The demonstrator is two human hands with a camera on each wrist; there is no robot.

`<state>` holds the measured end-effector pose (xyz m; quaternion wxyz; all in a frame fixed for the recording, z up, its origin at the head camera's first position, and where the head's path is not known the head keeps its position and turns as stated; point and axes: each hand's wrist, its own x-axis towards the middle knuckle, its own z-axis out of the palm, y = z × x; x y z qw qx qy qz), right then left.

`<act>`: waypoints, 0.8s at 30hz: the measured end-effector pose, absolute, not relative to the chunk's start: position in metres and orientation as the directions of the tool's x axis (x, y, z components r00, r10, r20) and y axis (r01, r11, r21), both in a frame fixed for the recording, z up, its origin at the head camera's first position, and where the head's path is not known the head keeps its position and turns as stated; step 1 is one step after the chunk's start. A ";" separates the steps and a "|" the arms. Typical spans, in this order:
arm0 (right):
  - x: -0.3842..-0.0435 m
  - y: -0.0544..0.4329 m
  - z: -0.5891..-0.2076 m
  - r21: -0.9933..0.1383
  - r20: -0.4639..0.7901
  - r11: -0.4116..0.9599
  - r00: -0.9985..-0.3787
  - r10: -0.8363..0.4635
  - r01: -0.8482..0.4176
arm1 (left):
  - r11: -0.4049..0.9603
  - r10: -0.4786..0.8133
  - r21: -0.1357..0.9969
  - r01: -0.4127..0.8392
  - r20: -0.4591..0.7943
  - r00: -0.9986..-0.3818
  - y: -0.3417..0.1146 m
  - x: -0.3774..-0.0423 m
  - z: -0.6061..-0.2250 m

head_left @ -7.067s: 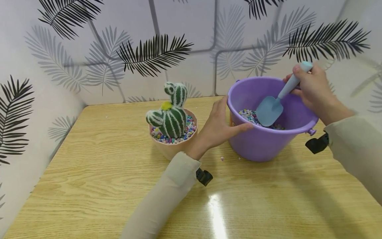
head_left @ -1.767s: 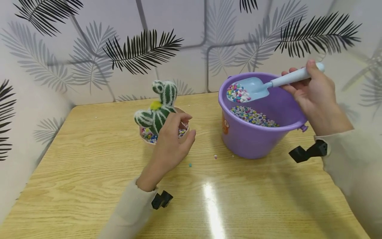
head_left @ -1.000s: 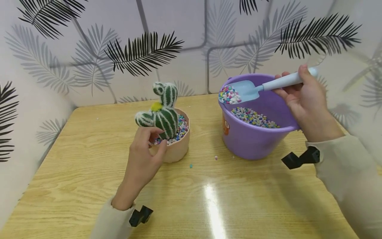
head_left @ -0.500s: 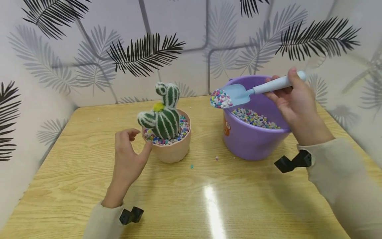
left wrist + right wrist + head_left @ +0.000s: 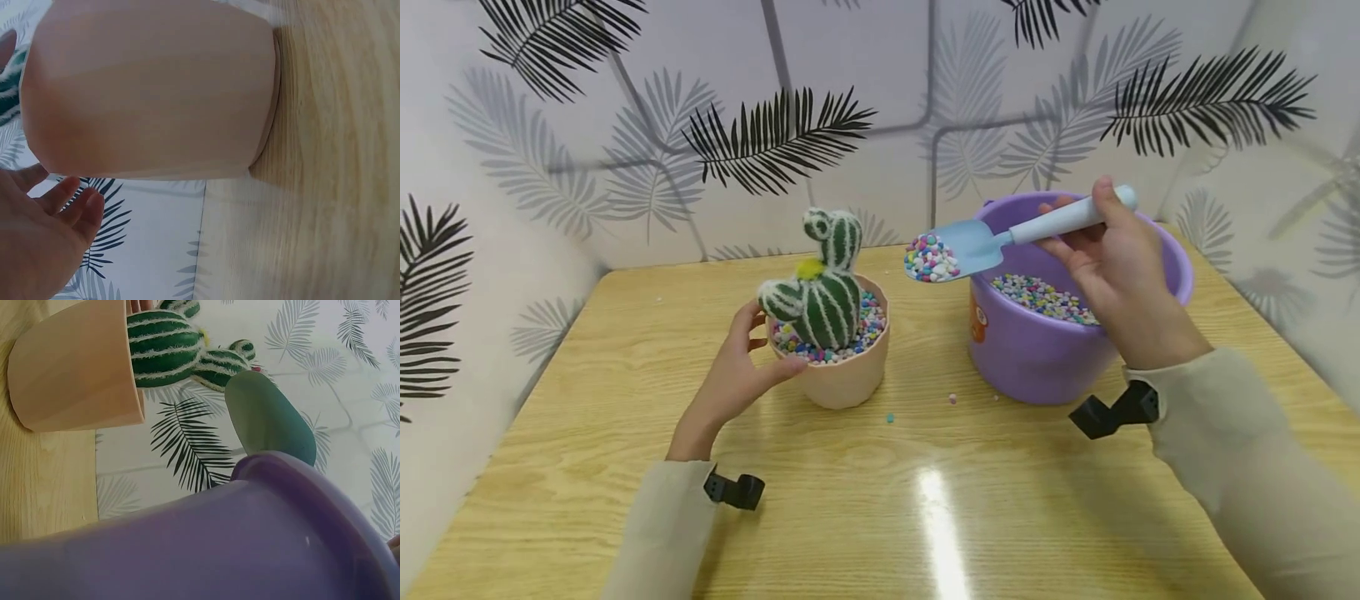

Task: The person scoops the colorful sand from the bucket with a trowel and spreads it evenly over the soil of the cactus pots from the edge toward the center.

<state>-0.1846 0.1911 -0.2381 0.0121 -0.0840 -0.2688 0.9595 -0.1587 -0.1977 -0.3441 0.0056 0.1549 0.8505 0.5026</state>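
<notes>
My right hand grips the pale handle of a light blue hand trowel and holds it level. Colourful pebbles lie heaped at the tip of its blade, which hangs past the left rim of a purple bucket. More pebbles cover the bucket's bottom. To the left stands a peach flowerpot with a green knitted cactus set in coloured pebbles. My left hand holds the pot's left side, thumb at the front rim. In the left wrist view some fingers stay off the pot wall.
The wooden table meets a leaf-patterned wall at the back. A few loose pebbles, among them a teal one and a pink one, lie between pot and bucket.
The trowel scooped up pebbles from the bucket and moved left beyond its rim. My left hand left the bucket, passed over the pot to its left side, and now holds it there.
</notes>
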 end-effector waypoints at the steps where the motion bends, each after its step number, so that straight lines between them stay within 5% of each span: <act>1: -0.184 0.189 -0.238 -0.522 -0.156 -0.853 -0.985 0.072 0.021 | 0.455 0.286 0.851 0.261 0.138 -0.948 -0.197 -0.161 -0.344; 16: -0.188 0.171 -0.235 -0.579 -0.140 -0.815 -0.985 0.099 0.000 | 0.507 0.351 0.776 0.376 0.212 -0.912 -0.183 -0.171 -0.338; 24: -0.191 0.164 -0.234 -0.574 -0.153 -0.819 -0.984 0.094 0.011 | 0.699 0.193 0.683 0.213 0.107 -0.975 -0.169 -0.153 -0.333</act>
